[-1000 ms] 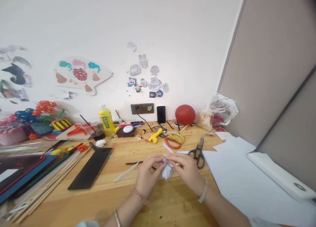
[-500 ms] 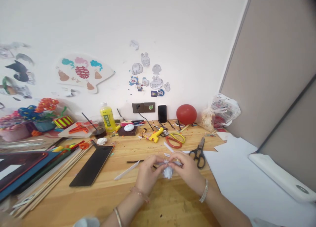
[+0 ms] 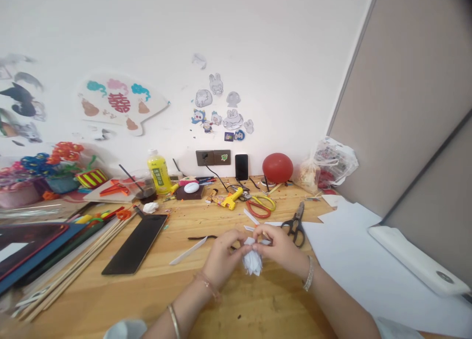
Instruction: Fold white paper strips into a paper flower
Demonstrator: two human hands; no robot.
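Observation:
Between my two hands hangs a small bunch of pleated white paper (image 3: 252,263), its lower edge fanned out. My left hand (image 3: 229,250) pinches its upper part from the left, with thumb and fingertips. From the right, my right hand (image 3: 275,245) pinches the same piece near the top, thumb and forefinger together. The fingertips of both hands nearly meet and hide part of the paper. A white paper strip (image 3: 188,251) lies left of my left hand, and black-handled scissors (image 3: 294,226) lie just beyond my right hand.
Behind the hands are red and yellow scissors (image 3: 262,206), a yellow glue gun (image 3: 230,199) and a red balloon (image 3: 278,168). A black slab (image 3: 134,245) and wooden sticks (image 3: 79,265) lie left. White sheets (image 3: 354,260) cover the right.
The white paper bunch now shows larger and wider below my fingers. My right hand has shifted slightly, still pinching. The whole view has moved a little.

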